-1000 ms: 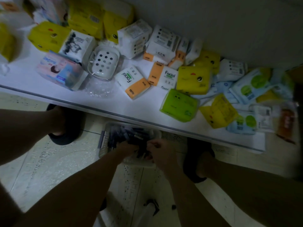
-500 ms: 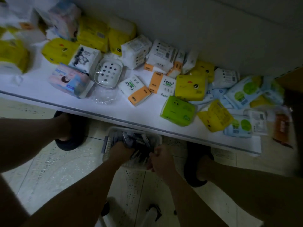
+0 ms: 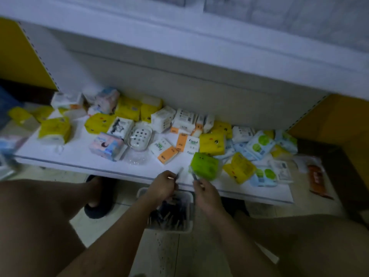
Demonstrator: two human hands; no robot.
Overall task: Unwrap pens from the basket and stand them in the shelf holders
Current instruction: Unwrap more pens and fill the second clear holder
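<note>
- the left hand [image 3: 162,186] is curled round a slim pale stick, most likely a pen [image 3: 179,172], whose tip pokes up over the front edge of the lower shelf [image 3: 79,156].
- the right hand [image 3: 206,194] pinches a second pen [image 3: 194,176] in much the same way. the 2 hands are near each other but apart.
- the basket [image 3: 185,226] sits on the floor under the hands, between the feet, with a dark heap of wrapped pens [image 3: 169,214] inside.
- it is too blurred to tell whether either held pen has its wrapper on. no holder shows plainly, so the goal is probably on a shelf higher up.
- risk: with 1 pen in each hand, no fingers are free to peel. a hard tug could let 1 slip, and it would drop to the tiles or roll under the shelf.
- risk: the second pen's tip is just beside the green pack [image 3: 205,165], which lies close to the shelf edge. a careless swing could nudge the pack off.
- risk: in this dim light, clear film could be missed and a pen shelved half wrapped.
</note>
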